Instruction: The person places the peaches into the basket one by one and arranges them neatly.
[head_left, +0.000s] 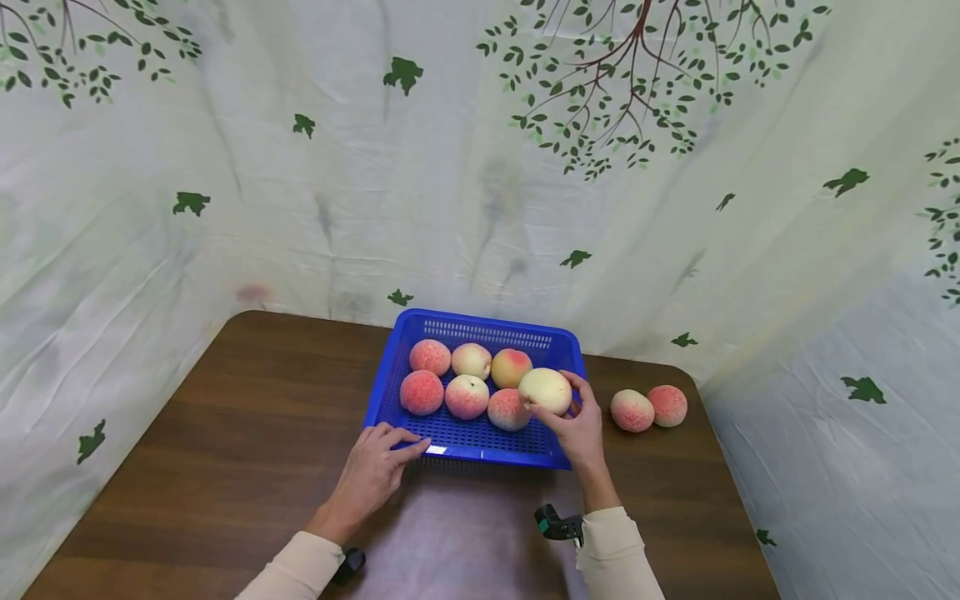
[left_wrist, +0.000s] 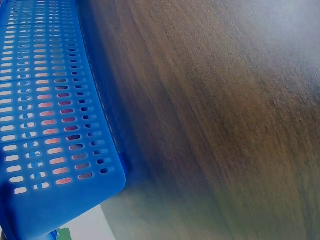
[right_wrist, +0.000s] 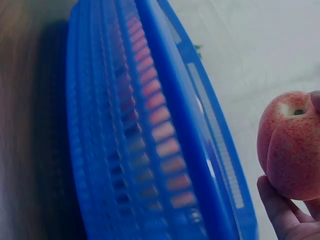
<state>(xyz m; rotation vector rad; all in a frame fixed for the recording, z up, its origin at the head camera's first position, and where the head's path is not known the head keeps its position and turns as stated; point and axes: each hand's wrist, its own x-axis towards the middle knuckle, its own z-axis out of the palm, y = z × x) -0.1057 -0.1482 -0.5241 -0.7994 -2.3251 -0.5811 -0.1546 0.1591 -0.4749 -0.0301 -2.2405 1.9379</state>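
Observation:
In the head view, a blue plastic basket [head_left: 480, 452] stands at the back of the table with several peaches in two rows, among them a red one [head_left: 422, 392] and a yellowish one [head_left: 512, 368]. My right hand [head_left: 581, 429] grips a pale peach [head_left: 545, 391] between thumb and fingers, above the basket's right side. The right wrist view shows this peach [right_wrist: 292, 150] with a red, creased side and a stem hollow. At the basket's near left corner, my left hand [head_left: 377, 467] holds the rim; its fingers are mostly hidden in the left wrist view.
Two more peaches, one pinkish [head_left: 632, 411] and one redder [head_left: 667, 406], lie side by side on the brown wooden table [head_left: 247, 450], right of the basket. Behind the table hangs a pale cloth [head_left: 450, 208] printed with leaves and branches.

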